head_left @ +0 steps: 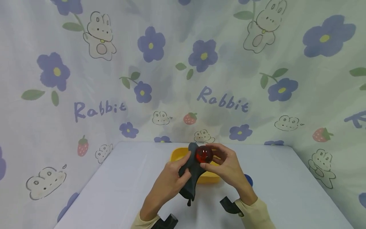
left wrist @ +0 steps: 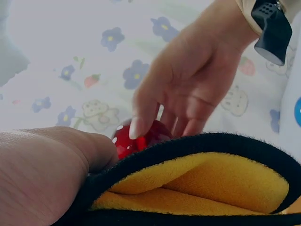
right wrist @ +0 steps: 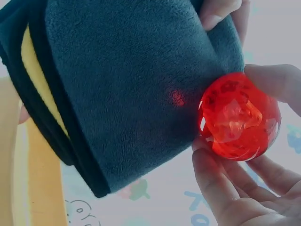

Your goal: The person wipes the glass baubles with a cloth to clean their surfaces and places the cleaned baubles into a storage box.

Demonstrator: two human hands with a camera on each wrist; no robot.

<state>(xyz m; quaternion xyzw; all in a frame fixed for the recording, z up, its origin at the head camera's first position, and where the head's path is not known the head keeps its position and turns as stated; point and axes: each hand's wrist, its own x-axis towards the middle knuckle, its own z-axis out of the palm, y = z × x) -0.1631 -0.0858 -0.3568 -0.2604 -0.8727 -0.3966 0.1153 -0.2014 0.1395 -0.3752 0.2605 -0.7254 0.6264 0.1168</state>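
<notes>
A clear red ball (head_left: 204, 154) sits between the thumb and fingers of my right hand (head_left: 226, 163). My left hand (head_left: 171, 176) grips a folded cloth (head_left: 194, 173), dark grey outside with a black edge. Its yellow inner side (left wrist: 225, 181) shows in the left wrist view. In the right wrist view the ball (right wrist: 240, 117) lies against the grey face of the cloth (right wrist: 131, 89), and a red glint falls on the fabric. Both hands are held up above the table, close together.
Behind the cloth stands a yellow container (head_left: 178, 152) on the white table (head_left: 120, 184). A blue round thing (head_left: 248, 180) is partly hidden behind my right wrist. A curtain with rabbits and flowers (head_left: 171, 79) hangs around the table's back and sides.
</notes>
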